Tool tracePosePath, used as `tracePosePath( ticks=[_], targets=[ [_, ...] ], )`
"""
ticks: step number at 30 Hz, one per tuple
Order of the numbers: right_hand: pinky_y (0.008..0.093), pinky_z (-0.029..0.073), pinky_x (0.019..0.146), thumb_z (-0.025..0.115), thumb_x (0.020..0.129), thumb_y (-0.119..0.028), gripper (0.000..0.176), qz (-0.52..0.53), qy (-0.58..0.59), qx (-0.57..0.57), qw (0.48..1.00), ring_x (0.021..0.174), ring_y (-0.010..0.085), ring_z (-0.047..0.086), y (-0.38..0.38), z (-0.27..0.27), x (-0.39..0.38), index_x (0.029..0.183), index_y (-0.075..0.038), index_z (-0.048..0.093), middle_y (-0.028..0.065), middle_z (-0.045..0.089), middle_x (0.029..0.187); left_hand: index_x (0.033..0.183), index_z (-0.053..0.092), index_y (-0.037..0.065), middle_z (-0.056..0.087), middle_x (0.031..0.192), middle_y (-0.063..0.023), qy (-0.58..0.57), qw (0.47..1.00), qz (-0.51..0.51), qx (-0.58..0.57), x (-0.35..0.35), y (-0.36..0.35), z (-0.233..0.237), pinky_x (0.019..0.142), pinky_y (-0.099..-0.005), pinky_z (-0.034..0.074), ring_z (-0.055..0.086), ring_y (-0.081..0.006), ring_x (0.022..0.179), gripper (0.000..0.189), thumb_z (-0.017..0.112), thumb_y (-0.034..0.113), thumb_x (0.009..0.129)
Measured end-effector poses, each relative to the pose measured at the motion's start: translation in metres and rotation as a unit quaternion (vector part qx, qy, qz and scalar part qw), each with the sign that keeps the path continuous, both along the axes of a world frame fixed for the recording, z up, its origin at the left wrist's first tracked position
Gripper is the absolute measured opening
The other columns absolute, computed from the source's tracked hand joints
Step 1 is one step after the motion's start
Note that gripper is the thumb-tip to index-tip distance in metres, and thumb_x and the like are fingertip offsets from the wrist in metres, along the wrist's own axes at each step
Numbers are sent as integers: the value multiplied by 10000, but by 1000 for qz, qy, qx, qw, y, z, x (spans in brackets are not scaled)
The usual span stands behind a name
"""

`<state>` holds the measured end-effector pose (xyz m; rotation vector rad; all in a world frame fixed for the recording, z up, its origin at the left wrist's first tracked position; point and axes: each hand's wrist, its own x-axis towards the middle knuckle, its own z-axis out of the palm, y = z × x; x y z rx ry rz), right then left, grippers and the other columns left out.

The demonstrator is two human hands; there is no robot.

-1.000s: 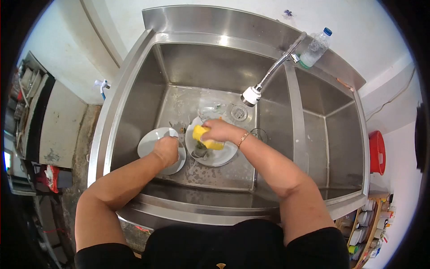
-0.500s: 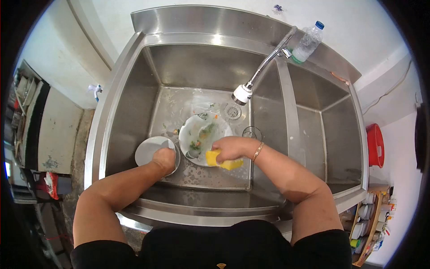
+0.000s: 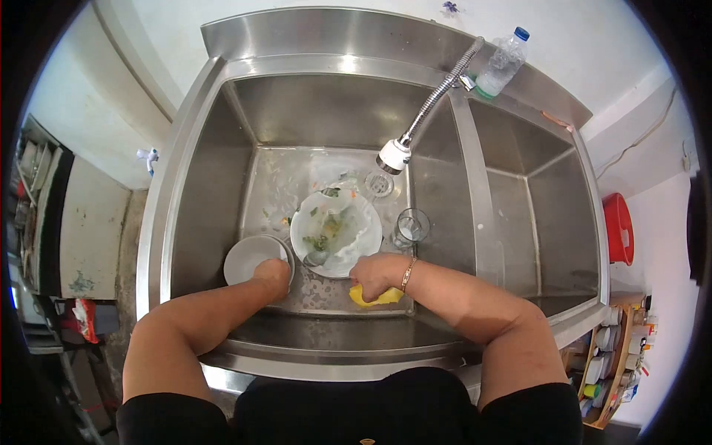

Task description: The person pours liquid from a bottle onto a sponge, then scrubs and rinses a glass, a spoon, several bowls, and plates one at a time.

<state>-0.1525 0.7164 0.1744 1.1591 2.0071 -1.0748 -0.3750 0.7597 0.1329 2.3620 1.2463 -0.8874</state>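
My left hand is closed at the right edge of a white plate on the left of the sink floor; its fingertips are hidden. A second rim shows just under that plate. My right hand grips a yellow sponge from above, near the sink's front. Between the hands and a little farther back lies a larger white plate, with green food scraps and cloudy liquid in it. A spoon's bowl seems to rest at its near-left part.
A clear glass stands right of the large plate. Over the drain hangs a white spray head on a flexible metal hose. The divider separates a second basin at right. A plastic bottle stands on the back ledge.
My right hand and the sponge have moved nearer to me, off the large plate's near rim. The glass shows more fully. My left hand stays at the left plate; the view has shifted slightly.
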Motion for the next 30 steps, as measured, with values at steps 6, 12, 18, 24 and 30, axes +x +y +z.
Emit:
tracePosePath(
  ticks=[6, 12, 18, 24, 30],
  targets=[
    [386, 484, 715, 635, 581, -214, 449, -21, -4, 36, 999, 859, 311, 598, 1, -4, 4, 1004, -67, 604, 149, 620, 926, 869, 662, 27, 623, 973, -178, 8, 998, 39, -42, -2, -5, -23, 799, -368, 488, 608, -296, 919, 228, 568, 171, 720],
    [390, 484, 724, 643, 593, -226, 451, -19, -9, 44, 999, 872, 312, 596, 1, 1, 2, 1018, -81, 603, 147, 611, 956, 893, 651, -8, 612, 965, -212, 5, 992, -88, -89, -12, 5, -50, 821, -399, 472, 592, -336, 942, 368, 497, 301, 766],
    [372, 496, 707, 631, 586, -149, 285, -60, 3, 78, 995, 844, 290, 622, -3, 4, 2, 843, -35, 675, 151, 644, 906, 818, 661, -7, 617, 937, -219, 29, 988, -75, -129, -3, 15, -56, 768, -406, 482, 607, -333, 874, 389, 532, 354, 755],
    [394, 474, 764, 648, 629, -235, 455, -36, -30, 32, 998, 927, 312, 577, 3, 2, -3, 1057, -93, 588, 165, 550, 1055, 1039, 573, 18, 589, 976, -212, -118, 987, -86, 70, 81, 95, 12, 792, -398, 470, 579, -312, 944, 345, 565, 162, 726],
    [378, 501, 716, 615, 625, -142, 275, -73, -37, 113, 990, 865, 295, 621, 2, 8, -1, 869, -30, 669, 156, 638, 930, 1359, 233, 22, 177, 1413, -202, -184, 962, -169, 110, 120, 130, -66, 1023, -426, 274, 315, -397, 1237, 687, 529, 111, 745]
  ],
)
